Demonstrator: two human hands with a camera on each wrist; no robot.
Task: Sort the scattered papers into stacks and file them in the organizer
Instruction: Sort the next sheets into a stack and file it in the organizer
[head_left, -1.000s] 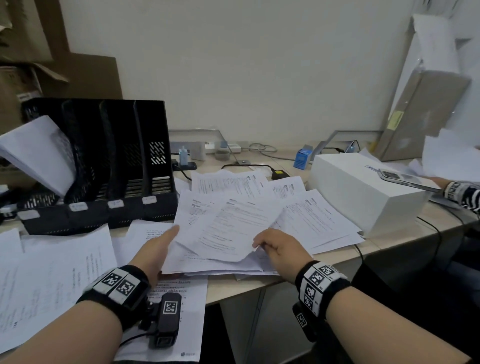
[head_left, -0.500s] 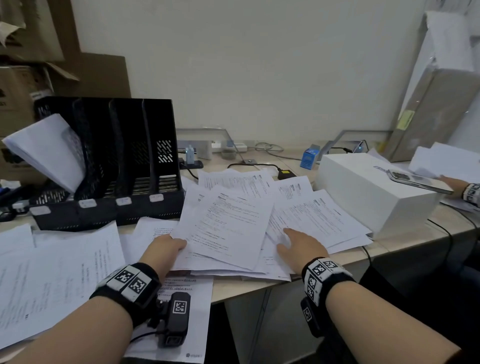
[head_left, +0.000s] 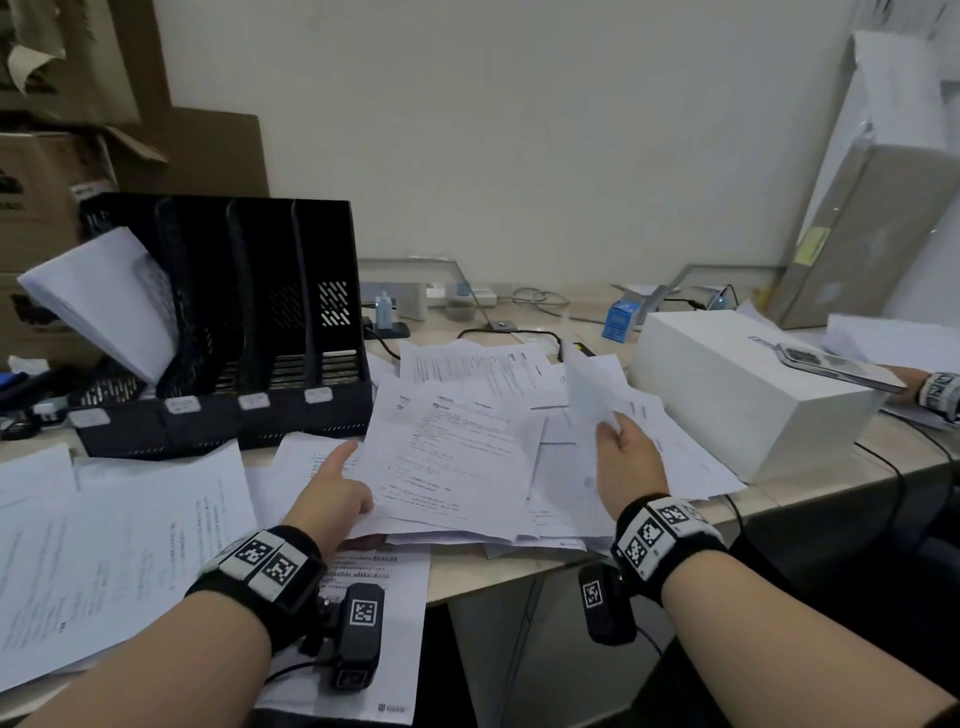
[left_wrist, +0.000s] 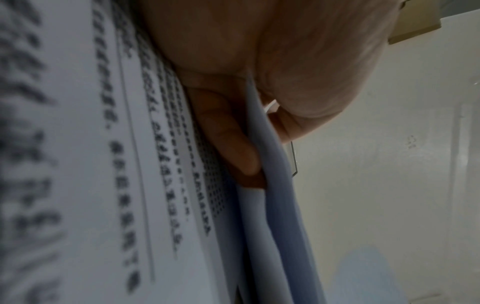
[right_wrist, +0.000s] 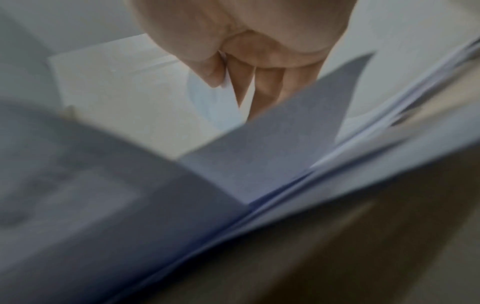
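Observation:
A loose pile of printed papers (head_left: 457, 452) lies spread across the middle of the desk. My left hand (head_left: 340, 493) grips the pile's left edge, thumb on top and fingers (left_wrist: 233, 148) underneath, with the index finger pointing forward. My right hand (head_left: 621, 447) pinches a single sheet (head_left: 592, 395) and holds it raised off the right side of the pile; the right wrist view shows the thumb (right_wrist: 210, 70) pressed against that sheet (right_wrist: 213, 98). A black organizer (head_left: 270, 332) with several slots stands at the back left, and a stack of papers (head_left: 104, 301) leans out of its leftmost slot.
More printed sheets (head_left: 119, 540) cover the desk at the left and hang over the front edge. A white box (head_left: 743, 395) with a phone (head_left: 836, 364) on top stands at the right. Another person's hand (head_left: 935, 389) reaches in from the far right. Cables and a small blue box (head_left: 621, 322) lie by the wall.
My right hand was lying flat on the right-hand papers and has now picked up one sheet. My left hand has taken hold of the pile's left edge.

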